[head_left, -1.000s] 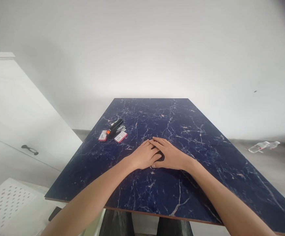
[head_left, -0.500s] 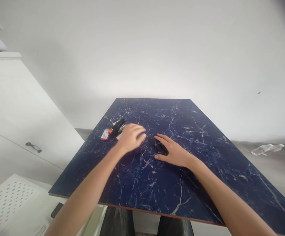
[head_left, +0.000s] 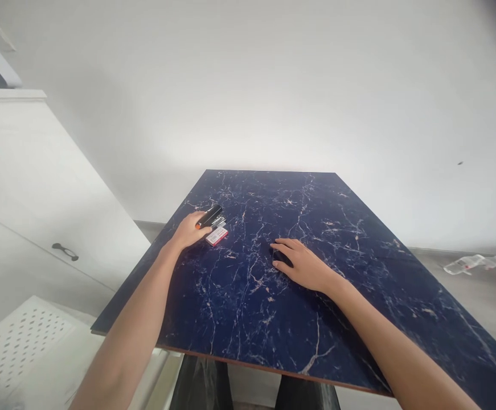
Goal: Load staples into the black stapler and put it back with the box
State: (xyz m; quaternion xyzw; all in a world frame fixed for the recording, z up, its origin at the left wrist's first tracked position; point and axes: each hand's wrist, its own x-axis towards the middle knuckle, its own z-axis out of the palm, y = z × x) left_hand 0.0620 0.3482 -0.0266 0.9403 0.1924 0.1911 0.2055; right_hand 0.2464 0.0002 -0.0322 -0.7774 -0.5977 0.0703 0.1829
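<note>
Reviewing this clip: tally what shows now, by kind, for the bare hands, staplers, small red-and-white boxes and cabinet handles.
Bare hands, left hand and right hand: 2
Black stapler: 1
Red-and-white box, visible: 1
Dark cabinet handle: 1
Total: 5

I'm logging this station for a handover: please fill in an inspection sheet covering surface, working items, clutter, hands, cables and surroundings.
Surface: dark blue, white-veined tabletop.
Working items: black stapler-like tool; red-and-white box beside it.
Clutter: clear plastic object on the floor, right of the table.
Hands: left hand at the tool's near end, firmness of grip unclear; right hand open, palm down at the tabletop.
Cables: nothing seen.
Surroundings: white cabinet at left; pale wall behind.
</note>
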